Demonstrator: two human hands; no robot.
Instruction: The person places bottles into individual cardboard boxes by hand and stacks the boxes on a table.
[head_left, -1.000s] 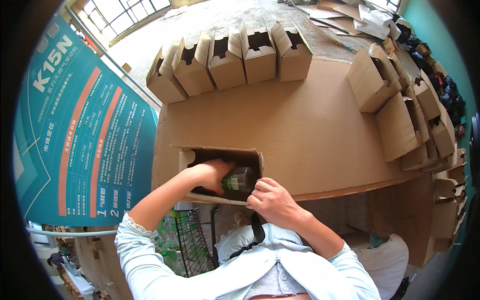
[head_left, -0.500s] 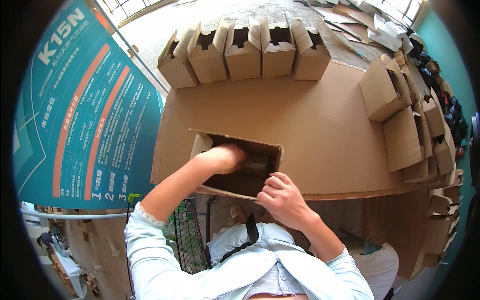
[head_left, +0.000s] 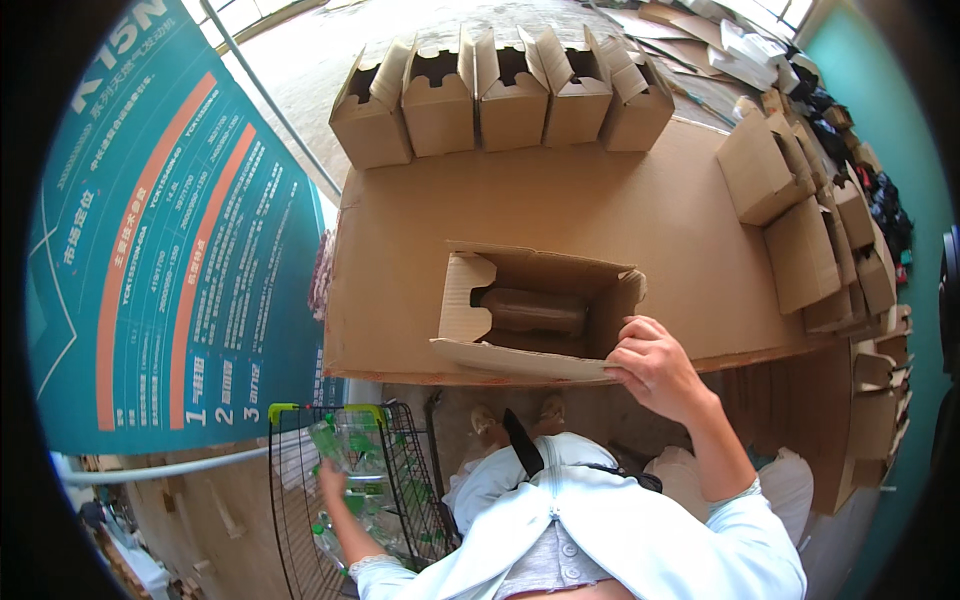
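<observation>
An open cardboard box (head_left: 545, 262) stands at the near edge of the table, its flaps spread. Inside, on its floor, lies a see-through, bottle-shaped thing (head_left: 535, 312) that takes on the brown of the cardboard. My right hand (head_left: 648, 362) pinches the box's near right corner and flap between thumb and fingers. Down at the left, my left hand (head_left: 331, 482) is inside a black wire shopping cart (head_left: 283, 500) with lime green corners. It is at clear bottles (head_left: 362, 465) with green caps and labels; its fingers are too blurred to make out.
Several open cardboard boxes (head_left: 437, 118) stand in a row along the far edge of the cardboard-topped table (head_left: 690, 270). More boxes (head_left: 803, 255) are stacked at the right. A large teal printed banner (head_left: 190, 260) rises at the left, with a metal pole beside it.
My left hand has come out of the box and gone down left into the cart. The bottle-shaped thing in the box now shows fully. My right hand keeps hold of the box corner.
</observation>
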